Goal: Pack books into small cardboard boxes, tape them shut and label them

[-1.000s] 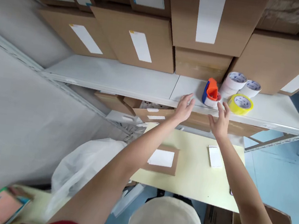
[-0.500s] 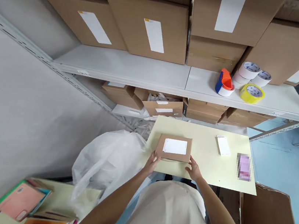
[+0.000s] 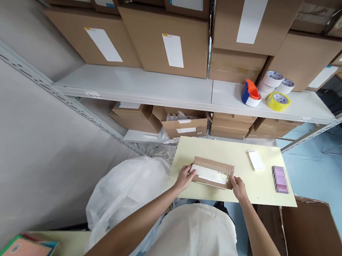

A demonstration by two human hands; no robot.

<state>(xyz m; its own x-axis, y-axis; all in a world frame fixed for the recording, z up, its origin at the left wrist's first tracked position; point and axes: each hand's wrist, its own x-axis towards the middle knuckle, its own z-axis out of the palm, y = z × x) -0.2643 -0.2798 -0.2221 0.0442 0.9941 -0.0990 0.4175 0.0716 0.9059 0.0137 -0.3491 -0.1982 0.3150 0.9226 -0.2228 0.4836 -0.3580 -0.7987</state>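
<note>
A small flat cardboard box with a white label on its near face stands tilted on the pale yellow table. My left hand grips its left end and my right hand grips its right end. Both hands have fingers curled on the box edges. A tape dispenser, orange and blue, sits on the white shelf above, far from both hands.
Rolls of tape, white and yellow, lie by the dispenser. Large labelled cartons fill the shelf. A white slip and a blurred pink item lie on the table. A white plastic bag sits at left, an open carton at right.
Both hands came down from the tape dispenser on the shelf to the small box on the table, took its ends and tipped it up onto its edge.
</note>
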